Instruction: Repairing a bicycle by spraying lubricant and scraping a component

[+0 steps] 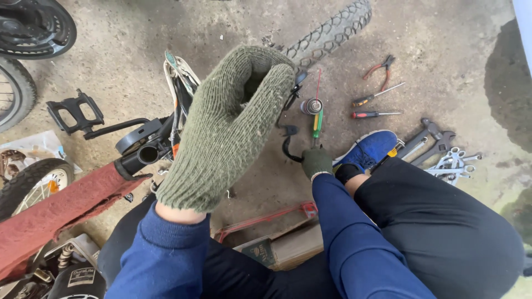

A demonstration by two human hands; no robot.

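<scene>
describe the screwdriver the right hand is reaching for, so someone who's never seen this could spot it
Start at the blue shoe on the concrete floor; the gloved right hand is just left of it. The green-and-yellow-handled screwdriver lies right above that hand, pointing away. The other two screwdrivers, farther right, have dark or red handles.
</scene>
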